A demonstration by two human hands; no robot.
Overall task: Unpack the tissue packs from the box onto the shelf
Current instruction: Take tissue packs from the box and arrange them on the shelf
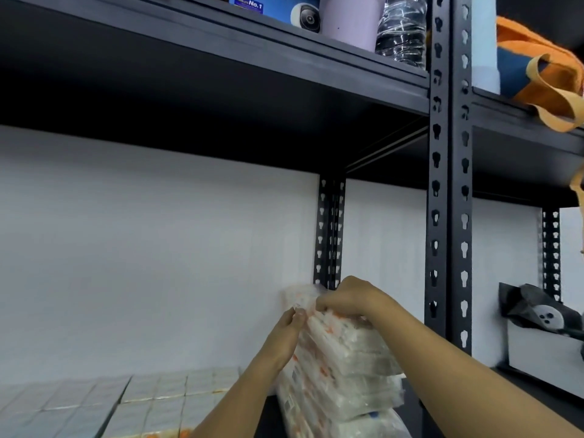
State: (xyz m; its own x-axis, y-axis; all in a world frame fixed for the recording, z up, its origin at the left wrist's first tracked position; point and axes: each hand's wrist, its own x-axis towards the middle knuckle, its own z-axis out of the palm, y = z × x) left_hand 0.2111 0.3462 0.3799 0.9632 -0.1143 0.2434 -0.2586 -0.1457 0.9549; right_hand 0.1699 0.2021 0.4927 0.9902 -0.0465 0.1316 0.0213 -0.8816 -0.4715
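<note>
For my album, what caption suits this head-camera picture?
Both hands, left and right, steady a stack of tissue packs on the dark metal shelf.

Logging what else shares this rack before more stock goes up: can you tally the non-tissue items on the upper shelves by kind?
Boxed security camera: 1
Lilac tumbler: 1
Clear plastic bottle: 1
Orange and blue bag: 1
Total: 4
Both hands are busy on the stack of tissue packs one level below.
</note>
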